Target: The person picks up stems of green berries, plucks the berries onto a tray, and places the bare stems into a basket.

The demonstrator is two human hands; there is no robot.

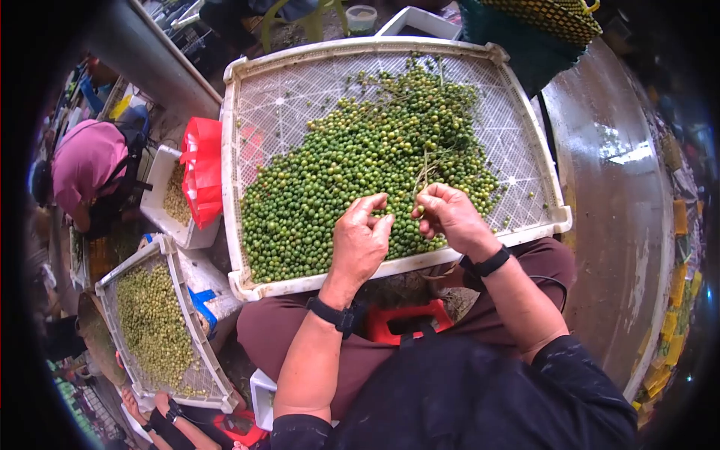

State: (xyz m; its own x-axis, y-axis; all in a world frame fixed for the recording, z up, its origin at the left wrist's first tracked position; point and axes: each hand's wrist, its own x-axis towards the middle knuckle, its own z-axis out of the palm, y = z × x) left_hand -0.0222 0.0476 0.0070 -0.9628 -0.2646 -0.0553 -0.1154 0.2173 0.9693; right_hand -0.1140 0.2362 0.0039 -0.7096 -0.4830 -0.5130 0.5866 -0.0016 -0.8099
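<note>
A large white mesh tray (397, 49) lies across my lap, holding a heap of small round green fruits (330, 176). Over the front part of the heap is my left hand (362, 238), its fingers curled and the thumb near the index finger; whether anything is between them is too small to tell. To its right, my right hand (451, 216) pinches a thin bare stem (424, 174) between thumb and fingers, just above the fruits. More stems lie among the fruits toward the back right. Both wrists wear black bands.
At the lower left, a second white tray (182, 294) holds paler fruits, with another person's hands (161, 409) beside it. A red bag (202, 169) stands by a white box (161, 176). A person in pink (88, 161) is at the far left. A wet surface (607, 187) extends at right.
</note>
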